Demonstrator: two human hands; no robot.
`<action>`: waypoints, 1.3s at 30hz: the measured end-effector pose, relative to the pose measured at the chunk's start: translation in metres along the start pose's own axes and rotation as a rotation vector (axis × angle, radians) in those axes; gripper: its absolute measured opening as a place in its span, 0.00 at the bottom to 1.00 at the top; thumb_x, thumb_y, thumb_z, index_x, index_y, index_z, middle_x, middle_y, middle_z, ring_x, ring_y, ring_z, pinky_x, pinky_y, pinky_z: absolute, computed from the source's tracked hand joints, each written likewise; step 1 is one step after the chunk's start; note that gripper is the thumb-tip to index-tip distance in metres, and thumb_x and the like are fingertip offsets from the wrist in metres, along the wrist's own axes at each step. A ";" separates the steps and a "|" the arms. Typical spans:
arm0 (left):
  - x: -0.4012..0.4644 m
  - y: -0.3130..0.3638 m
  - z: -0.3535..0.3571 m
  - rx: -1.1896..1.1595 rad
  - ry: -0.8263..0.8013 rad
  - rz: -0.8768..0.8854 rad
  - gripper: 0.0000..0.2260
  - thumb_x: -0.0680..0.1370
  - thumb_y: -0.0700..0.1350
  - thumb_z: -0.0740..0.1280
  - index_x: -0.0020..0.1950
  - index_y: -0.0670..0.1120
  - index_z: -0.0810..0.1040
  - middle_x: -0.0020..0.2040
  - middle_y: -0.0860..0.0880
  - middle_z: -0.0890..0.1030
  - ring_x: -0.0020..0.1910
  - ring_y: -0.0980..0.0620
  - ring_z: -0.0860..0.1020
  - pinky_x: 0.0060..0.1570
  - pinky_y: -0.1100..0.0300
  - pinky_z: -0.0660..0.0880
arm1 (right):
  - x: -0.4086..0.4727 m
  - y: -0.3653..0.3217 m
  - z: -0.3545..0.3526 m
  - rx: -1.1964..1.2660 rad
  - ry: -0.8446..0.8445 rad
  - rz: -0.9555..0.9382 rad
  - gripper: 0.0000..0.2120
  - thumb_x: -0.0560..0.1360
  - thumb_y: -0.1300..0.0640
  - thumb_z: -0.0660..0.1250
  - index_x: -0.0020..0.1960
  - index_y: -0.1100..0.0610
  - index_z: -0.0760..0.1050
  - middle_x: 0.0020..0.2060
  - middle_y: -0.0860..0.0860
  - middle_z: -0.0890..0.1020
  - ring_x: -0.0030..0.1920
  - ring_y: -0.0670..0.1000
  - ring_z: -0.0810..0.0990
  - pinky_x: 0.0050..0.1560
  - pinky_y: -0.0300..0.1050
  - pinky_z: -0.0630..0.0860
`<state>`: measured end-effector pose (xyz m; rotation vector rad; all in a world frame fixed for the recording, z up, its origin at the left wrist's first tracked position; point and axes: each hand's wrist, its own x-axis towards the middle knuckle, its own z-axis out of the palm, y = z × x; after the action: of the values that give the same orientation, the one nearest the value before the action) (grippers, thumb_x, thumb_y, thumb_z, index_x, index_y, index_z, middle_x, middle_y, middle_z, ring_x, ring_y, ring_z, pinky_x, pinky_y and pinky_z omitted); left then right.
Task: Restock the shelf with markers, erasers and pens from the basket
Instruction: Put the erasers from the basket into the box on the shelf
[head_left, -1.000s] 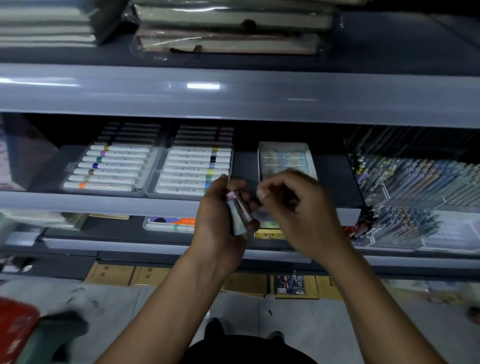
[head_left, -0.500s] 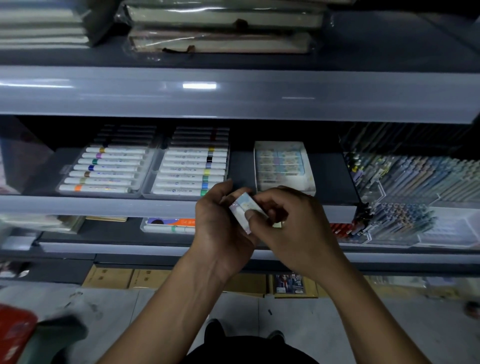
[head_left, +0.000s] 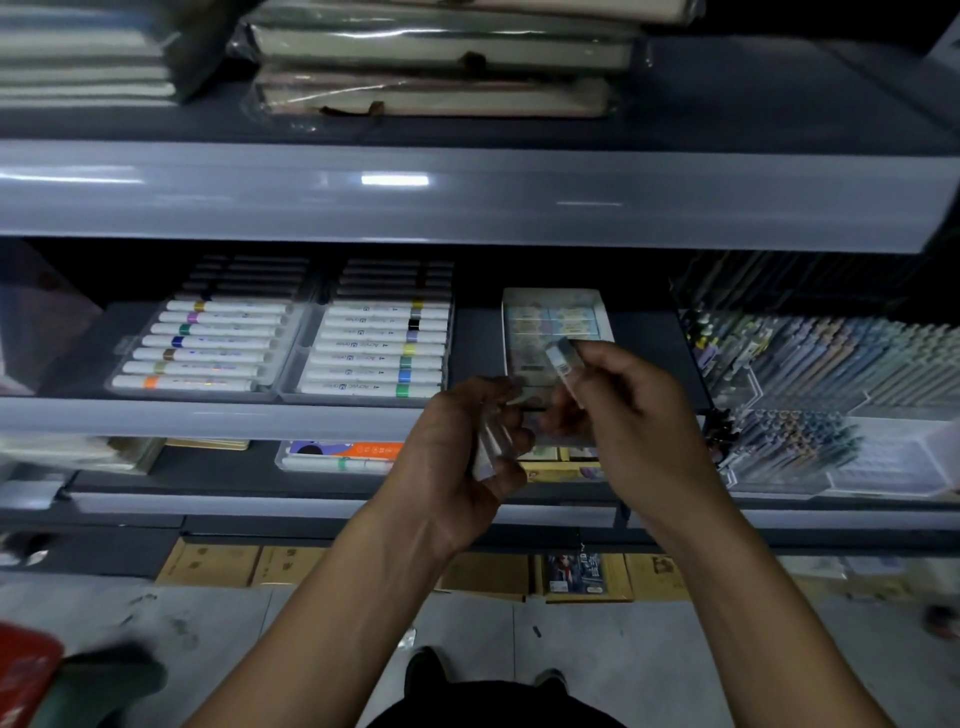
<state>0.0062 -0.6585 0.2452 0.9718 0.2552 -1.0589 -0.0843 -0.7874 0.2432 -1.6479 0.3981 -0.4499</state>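
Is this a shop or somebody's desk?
Probably a stationery shop: long shelves hold trays of markers, a box of erasers and racks of pens, with cartons stored underneath.

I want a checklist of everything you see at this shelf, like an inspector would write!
Surface: grey shelf, several tiers.
Job's things: two marker trays side by side at the left; eraser box to their right; pen racks far right; red basket bottom left, blurred.
Clutter: wrapped books on the top tier; cardboard boxes on the floor.
Hands: left hand grips a few small wrapped erasers; right hand pinches one eraser in front of the box.
Cables: nothing seen.
Surroundings: grey floor, dim light.
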 end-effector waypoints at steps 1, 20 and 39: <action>0.001 -0.001 0.000 0.042 -0.013 0.030 0.06 0.81 0.43 0.66 0.43 0.46 0.77 0.34 0.50 0.75 0.31 0.54 0.73 0.19 0.67 0.63 | 0.002 0.000 -0.003 0.021 -0.011 0.011 0.11 0.86 0.59 0.60 0.56 0.48 0.80 0.34 0.49 0.80 0.38 0.49 0.81 0.42 0.38 0.79; 0.042 -0.014 -0.030 1.294 0.246 0.998 0.04 0.80 0.46 0.73 0.53 0.56 0.83 0.40 0.56 0.83 0.38 0.59 0.79 0.33 0.65 0.73 | 0.067 0.010 -0.048 -1.000 -0.008 -0.150 0.13 0.73 0.59 0.76 0.56 0.50 0.84 0.55 0.52 0.79 0.61 0.57 0.72 0.59 0.47 0.70; 0.041 -0.008 -0.029 1.250 0.194 1.011 0.05 0.79 0.42 0.73 0.49 0.52 0.84 0.39 0.64 0.80 0.37 0.65 0.77 0.34 0.76 0.66 | 0.085 0.016 -0.043 -1.088 -0.052 -0.179 0.04 0.72 0.56 0.79 0.41 0.53 0.85 0.42 0.46 0.83 0.42 0.45 0.76 0.46 0.41 0.74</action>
<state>0.0276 -0.6622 0.1990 1.9989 -0.7979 -0.0570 -0.0332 -0.8689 0.2367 -2.7601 0.4952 -0.3265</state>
